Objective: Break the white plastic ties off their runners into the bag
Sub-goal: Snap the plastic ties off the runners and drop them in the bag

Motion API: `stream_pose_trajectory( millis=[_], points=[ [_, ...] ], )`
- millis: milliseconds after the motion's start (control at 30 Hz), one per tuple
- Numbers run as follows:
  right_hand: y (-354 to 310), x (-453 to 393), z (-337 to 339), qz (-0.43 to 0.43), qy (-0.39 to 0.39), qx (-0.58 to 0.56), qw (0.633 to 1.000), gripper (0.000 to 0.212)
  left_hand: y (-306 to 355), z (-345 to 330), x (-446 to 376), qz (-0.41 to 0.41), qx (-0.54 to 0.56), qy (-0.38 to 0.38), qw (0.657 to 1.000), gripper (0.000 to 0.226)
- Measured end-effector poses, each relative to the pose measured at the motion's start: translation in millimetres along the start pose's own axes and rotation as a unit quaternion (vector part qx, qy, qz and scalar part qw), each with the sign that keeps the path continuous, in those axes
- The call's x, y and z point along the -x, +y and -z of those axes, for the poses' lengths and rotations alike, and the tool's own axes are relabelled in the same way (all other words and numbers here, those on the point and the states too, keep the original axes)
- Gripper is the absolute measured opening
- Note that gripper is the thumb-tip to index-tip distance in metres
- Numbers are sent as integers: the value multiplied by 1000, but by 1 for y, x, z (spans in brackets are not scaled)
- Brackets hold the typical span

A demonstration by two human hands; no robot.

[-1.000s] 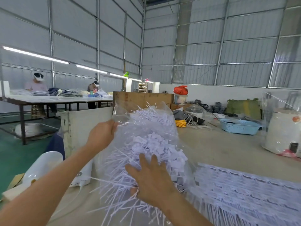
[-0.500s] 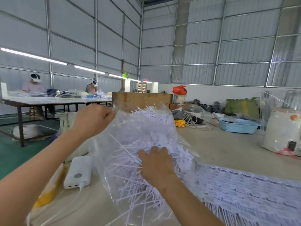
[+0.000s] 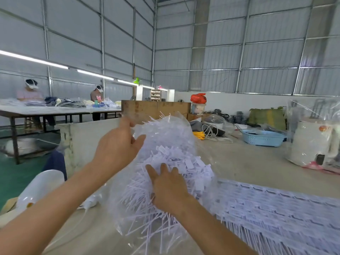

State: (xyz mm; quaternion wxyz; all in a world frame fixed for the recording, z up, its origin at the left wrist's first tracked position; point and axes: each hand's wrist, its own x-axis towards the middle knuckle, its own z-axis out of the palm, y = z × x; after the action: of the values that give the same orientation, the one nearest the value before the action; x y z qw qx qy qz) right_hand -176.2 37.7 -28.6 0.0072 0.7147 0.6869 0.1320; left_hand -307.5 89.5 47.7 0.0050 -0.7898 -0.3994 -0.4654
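Note:
A clear plastic bag [image 3: 176,129] stuffed with loose white plastic ties [image 3: 171,153] stands on the table in front of me. My left hand [image 3: 119,146] pinches the bag's upper left edge between thumb and fingers. My right hand [image 3: 169,188] lies flat, fingers straight, pressing on the heap of ties at the bag's lower front. To the right, a stack of white ties on their runners [image 3: 276,208] lies on the table [image 3: 239,159], its thin tails hanging over the near edge.
A white power bank [image 3: 90,203] with a cable and a white plastic jug [image 3: 40,188] sit at the left. Behind are a blue basket [image 3: 263,138], a bagged white appliance [image 3: 314,142], a wooden crate [image 3: 156,108] and coiled cables. Two people work at a far table.
My left hand has shifted right along the bag's rim and dropped a little. My right hand has flattened on the ties. The camera has moved slightly, bringing the jug into view.

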Motion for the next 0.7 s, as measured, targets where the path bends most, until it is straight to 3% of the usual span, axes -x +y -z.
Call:
stream_pose_trajectory(
  millis=[67, 100, 167, 233, 300, 333, 367, 400, 433, 467, 500, 533, 600, 633, 700],
  points=[
    [23, 13, 6, 27, 16, -60, 998, 83, 1, 8, 19, -206, -50, 128, 969, 25],
    [32, 19, 7, 39, 15, -73, 996, 84, 3, 13, 32, -307, -5, 120, 944, 18],
    [44, 30, 7, 50, 13, -87, 995, 86, -7, 16, 58, -431, 62, -27, 900, 15],
    [50, 36, 7, 48, 18, -79, 996, 91, -28, 4, 86, -416, 23, -230, 879, 27],
    [52, 40, 8, 45, 27, -51, 997, 98, -39, -8, 111, -292, 79, -358, 883, 52],
    [52, 42, 8, 45, 37, -49, 997, 100, -52, -23, 122, -280, 66, -297, 910, 70],
    [52, 43, 9, 48, 43, -65, 996, 103, -57, -40, 130, -278, 56, -289, 914, 86],
    [53, 45, 10, 56, 43, -98, 993, 107, -58, -45, 136, -257, 20, -373, 891, 92],
    [54, 46, 9, 68, 34, -140, 987, 109, -52, -36, 131, -271, -50, -339, 899, 85],
    [55, 48, 8, 83, 22, -178, 980, 109, -46, -34, 127, -326, -81, -300, 893, 59],
    [56, 51, 6, 96, 10, -200, 975, 106, -44, -29, 124, -362, -123, -300, 874, 29],
    [56, 54, 3, 108, 0, -198, 974, 99, -45, -29, 124, -390, -150, -313, 853, 22],
    [57, 56, -6, 111, -7, -140, 984, 82, -42, -35, 122, -379, -195, -299, 854, 43],
    [56, 57, -11, 108, -10, -107, 988, 74, -40, -41, 121, -395, -211, -256, 857, 49],
    [53, 56, -16, 97, -15, -75, 992, 63, -40, -46, 126, -451, -196, -169, 854, 41]
  ],
)
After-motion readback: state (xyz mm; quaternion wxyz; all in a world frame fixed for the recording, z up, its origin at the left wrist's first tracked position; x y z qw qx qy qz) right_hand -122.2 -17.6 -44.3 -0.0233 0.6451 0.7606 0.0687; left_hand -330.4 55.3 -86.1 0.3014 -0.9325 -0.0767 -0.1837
